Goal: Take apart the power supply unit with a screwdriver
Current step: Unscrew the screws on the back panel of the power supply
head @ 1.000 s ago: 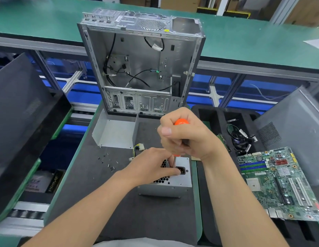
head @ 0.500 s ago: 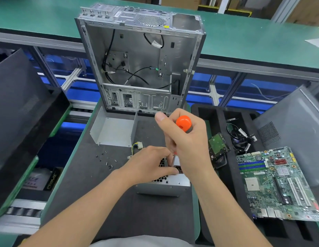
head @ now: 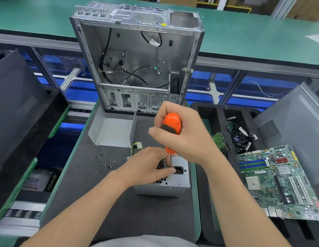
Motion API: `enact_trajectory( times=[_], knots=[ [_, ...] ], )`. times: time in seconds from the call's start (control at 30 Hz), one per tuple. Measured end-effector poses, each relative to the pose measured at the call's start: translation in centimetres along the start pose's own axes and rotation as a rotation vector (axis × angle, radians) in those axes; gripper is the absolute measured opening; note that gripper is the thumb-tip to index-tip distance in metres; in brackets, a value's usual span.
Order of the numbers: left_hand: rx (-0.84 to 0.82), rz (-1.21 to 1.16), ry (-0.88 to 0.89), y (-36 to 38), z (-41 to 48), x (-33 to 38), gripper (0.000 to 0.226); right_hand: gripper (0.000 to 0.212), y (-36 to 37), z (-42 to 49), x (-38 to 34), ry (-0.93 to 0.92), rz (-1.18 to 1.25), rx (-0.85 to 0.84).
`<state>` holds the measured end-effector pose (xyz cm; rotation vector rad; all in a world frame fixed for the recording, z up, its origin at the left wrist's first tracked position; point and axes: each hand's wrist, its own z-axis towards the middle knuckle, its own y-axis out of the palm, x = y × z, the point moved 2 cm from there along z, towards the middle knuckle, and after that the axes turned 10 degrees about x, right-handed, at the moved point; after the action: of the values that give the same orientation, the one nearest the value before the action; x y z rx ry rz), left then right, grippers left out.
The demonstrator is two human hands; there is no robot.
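Note:
A grey metal power supply unit [head: 174, 185] stands on the dark mat near the front centre, its vented face with the black socket turned up. My right hand [head: 186, 138] grips the orange-handled screwdriver [head: 171, 125], held upright with its shaft running down to the unit's top face beside the socket. My left hand [head: 149, 166] rests on the unit's top, fingers curled around the lower shaft near its tip. The tip itself is hidden by those fingers. Yellow and black wires with a white plug [head: 138, 145] stick out behind the unit.
An empty open computer case [head: 137, 56] stands upright behind. A bent metal cover [head: 112, 131] and several loose screws [head: 106, 160] lie on the mat to the left. A green motherboard [head: 278, 180], a drive [head: 220, 140] and cables [head: 241, 137] sit in the black tray on the right. Dark panels flank both sides.
My right hand has turned around the handle, showing more of the orange top. The screwdriver stays upright over the unit. My left hand keeps its place at the shaft.

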<state>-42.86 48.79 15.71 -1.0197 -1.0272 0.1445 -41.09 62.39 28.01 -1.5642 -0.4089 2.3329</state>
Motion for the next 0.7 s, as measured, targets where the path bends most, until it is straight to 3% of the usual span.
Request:
enact_trajectory(
  times=[0.13,0.2,0.23,0.33,0.47,0.6,0.7],
  knots=[
    [0.002,-0.047,-0.006,-0.1,0.0,0.1,0.023,0.047,-0.6,-0.3,-2.1,-0.191,-0.763,0.179],
    [0.008,-0.049,-0.001,-0.1,0.0,0.2,0.017,0.056,-0.8,-0.2,-2.5,-0.176,-0.904,0.155],
    [0.019,-0.046,0.007,-0.2,0.0,0.2,0.007,0.055,-1.0,-0.1,-2.4,-0.155,-0.882,0.121],
    [0.063,-0.01,0.035,-0.3,-0.1,0.3,0.03,0.042,-1.7,0.2,-2.0,-0.055,-0.663,0.009],
    [0.066,-0.051,0.064,-0.3,-0.2,0.3,0.01,0.031,-1.9,0.2,-1.6,-0.019,-0.531,-0.028],
    [0.092,0.019,0.13,-0.4,-0.3,0.5,0.041,0.025,-2.1,-0.1,-1.4,-0.023,-0.478,-0.025],
    [0.057,0.117,0.184,0.2,-0.3,0.1,0.023,0.023,-2.2,-0.3,-1.4,-0.027,-0.456,-0.005]
  ],
)
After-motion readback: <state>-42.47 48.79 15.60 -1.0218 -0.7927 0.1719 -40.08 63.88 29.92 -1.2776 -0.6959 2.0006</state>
